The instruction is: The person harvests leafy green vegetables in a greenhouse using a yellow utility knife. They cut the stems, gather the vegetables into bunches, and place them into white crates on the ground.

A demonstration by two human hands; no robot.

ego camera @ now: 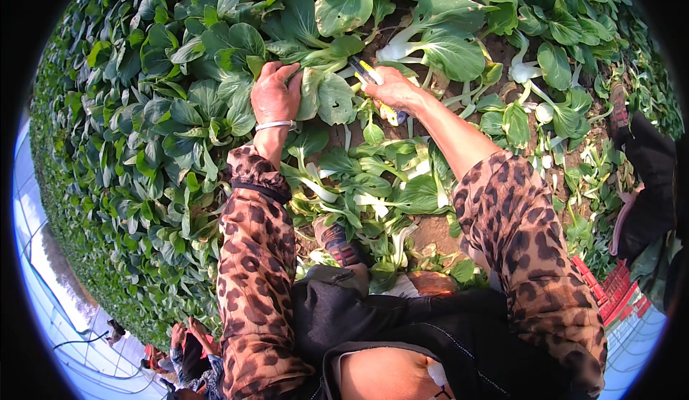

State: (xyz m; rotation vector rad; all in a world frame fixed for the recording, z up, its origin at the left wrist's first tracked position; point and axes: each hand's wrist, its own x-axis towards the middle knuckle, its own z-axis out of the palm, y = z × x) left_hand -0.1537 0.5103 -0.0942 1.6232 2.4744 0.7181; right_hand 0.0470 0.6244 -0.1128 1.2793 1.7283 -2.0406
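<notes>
My left hand (277,96), with a pale bangle at the wrist, curls into the leaves of a standing bok choy plant (335,96); its fingertips are partly hidden by foliage. In my right hand (397,90) is a cutting tool with a yellow-and-black handle (368,70). Its tip points up and left at the plant bases, and leaves hide the cutting end. Just beyond the right hand lies a cut bok choy (430,42) with a white base, on its side. Loose bok choy (371,179) and trimmed leaves lie on the soil between my forearms.
Dense bok choy rows (177,104) fill the left side and the top. My shoe (340,243) stands among the cut plants. A person's dark-clothed leg (648,168) is at the right, near red plastic crates (613,292). Other people (194,357) work at lower left.
</notes>
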